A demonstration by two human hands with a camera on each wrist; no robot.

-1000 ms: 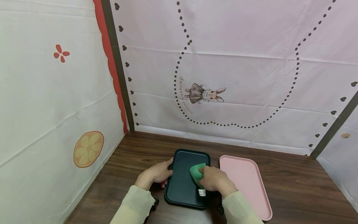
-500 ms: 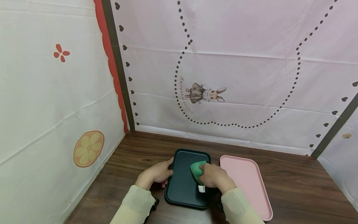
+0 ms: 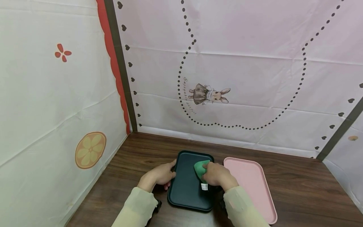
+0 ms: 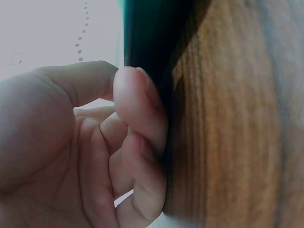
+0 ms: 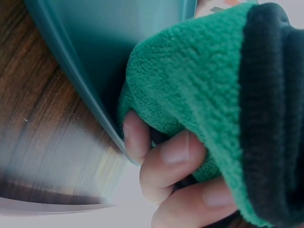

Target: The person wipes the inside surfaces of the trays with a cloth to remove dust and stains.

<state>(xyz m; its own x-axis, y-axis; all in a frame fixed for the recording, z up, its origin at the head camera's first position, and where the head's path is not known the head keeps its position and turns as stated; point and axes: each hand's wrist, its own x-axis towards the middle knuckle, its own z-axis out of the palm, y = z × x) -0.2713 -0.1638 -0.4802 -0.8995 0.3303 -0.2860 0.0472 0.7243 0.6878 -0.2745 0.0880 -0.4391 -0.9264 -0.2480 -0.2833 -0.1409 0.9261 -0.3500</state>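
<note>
A dark teal rectangular tray lies on the table in the head view. At its left edge my left hand holds the rim; in the left wrist view the curled fingers meet the tray's side close to the wood. My right hand grips a green cloth against the right half of the tray. Fuzzy green fabric with a dark border shows in the right wrist view, where the fingers curl into its folds. A white tag hangs from the cloth. The right palm is hidden.
To the right of the dark tray lies a pink tray, partly behind the right forearm. The brown wooden table ends at printed fabric walls at the back and on both sides.
My right hand and the green cloth have slid a little farther away along the tray, toward its far end. The left hand and both trays stay where they were.
</note>
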